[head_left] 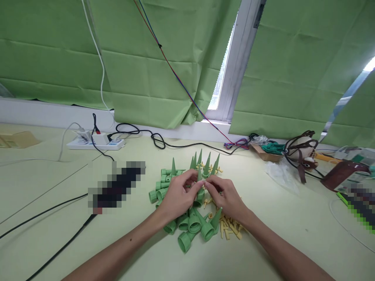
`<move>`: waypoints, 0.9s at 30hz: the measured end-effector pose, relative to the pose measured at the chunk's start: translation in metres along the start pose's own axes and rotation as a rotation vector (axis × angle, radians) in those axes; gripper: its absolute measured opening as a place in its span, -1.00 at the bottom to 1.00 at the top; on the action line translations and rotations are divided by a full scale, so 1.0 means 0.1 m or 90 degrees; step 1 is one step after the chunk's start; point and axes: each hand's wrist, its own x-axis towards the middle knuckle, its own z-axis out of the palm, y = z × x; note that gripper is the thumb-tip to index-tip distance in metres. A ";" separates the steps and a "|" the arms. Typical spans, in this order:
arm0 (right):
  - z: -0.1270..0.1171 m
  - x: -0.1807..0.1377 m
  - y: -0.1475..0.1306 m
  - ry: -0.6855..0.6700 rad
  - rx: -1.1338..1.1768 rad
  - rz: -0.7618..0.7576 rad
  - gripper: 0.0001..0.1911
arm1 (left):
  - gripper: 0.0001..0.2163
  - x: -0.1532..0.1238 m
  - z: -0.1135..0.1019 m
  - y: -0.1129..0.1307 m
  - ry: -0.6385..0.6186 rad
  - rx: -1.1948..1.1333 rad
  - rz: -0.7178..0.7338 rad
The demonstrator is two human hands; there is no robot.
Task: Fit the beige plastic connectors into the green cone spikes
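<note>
Green plastic cone (200, 191) sat pinched between the left hand (175, 197) and right hand (227, 199), both gripping it above the cone pile (190, 226) beside yellow pegs (230, 228).

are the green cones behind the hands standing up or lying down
Standing up: the cones behind the hands point tips up in a cluster, while the ones nearer the camera lie tipped on the table, open ends showing.
</note>
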 end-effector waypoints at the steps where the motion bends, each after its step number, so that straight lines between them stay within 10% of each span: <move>1: 0.00 0.00 -0.01 0.000 -0.009 -0.016 -0.71 | -0.79 0.00 -0.01 0.00 -0.017 -0.032 -0.022; 12: 0.01 0.02 0.03 -0.008 0.068 0.073 -0.67 | -0.90 -0.02 0.00 -0.03 0.054 0.116 0.168; 27: 0.01 0.02 0.00 0.018 -0.012 0.012 -0.71 | -0.85 0.02 0.00 -0.02 -0.005 -0.087 -0.025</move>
